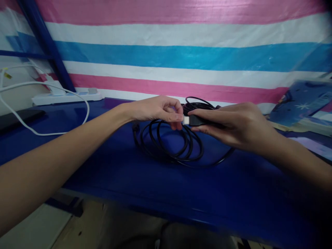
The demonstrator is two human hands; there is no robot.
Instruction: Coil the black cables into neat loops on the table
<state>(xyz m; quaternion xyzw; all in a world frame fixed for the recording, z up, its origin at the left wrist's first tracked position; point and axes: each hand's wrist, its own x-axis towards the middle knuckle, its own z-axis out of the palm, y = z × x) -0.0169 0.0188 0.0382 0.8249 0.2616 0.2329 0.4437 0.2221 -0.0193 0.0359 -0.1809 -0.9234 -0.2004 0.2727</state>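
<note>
My right hand (241,124) grips a black cable plug (196,120) between thumb and fingers, its pale, squarish tip (186,120) pointing left. At that tip, the thumb and forefinger of my left hand (167,110) are pinched together. Whether the pale part is bare metal or a cap is too blurred to tell. Below both hands, a black cable (158,141) lies in loose loops on the blue tabletop (155,186), and one strand runs right, under my right hand. Behind the plug sits a tighter black coil (198,103), partly hidden by my fingers.
A white power strip (68,98) with a charger (55,88) and a white cord (28,129) lies at the back left, near a dark flat object (20,119). Striped sheeting (181,55) hangs behind. A blue snowflake-printed package (301,102) stands at the right.
</note>
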